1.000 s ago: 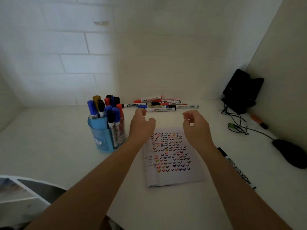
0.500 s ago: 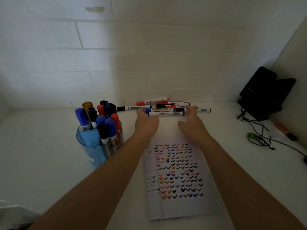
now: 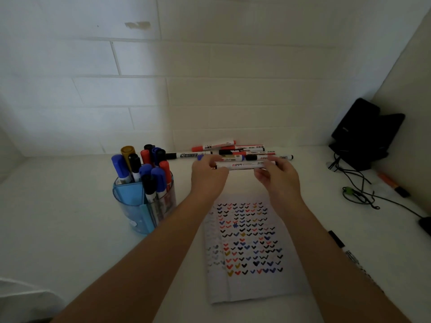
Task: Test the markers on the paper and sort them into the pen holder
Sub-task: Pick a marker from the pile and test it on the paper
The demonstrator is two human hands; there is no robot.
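Observation:
A white marker (image 3: 240,165) lies level between my two hands, just above the table in front of the marker pile (image 3: 235,151) by the wall. My left hand (image 3: 207,177) grips its left end and my right hand (image 3: 278,177) pinches its right end. Below them lies the paper (image 3: 250,285), covered with rows of small coloured check marks. A blue pen holder (image 3: 134,206) stands left of my left hand, with several blue, black, red and gold capped markers upright in it.
A black device (image 3: 363,134) with cables (image 3: 359,192) stands in the right corner. An orange marker (image 3: 393,184) lies by the right wall. A black-and-white marker (image 3: 347,252) lies right of the paper. A black mouse (image 3: 425,226) shows at the right edge.
Both hands reached forward to the marker pile and took hold of the nearest white marker at its two ends. It now sits lifted slightly toward me.

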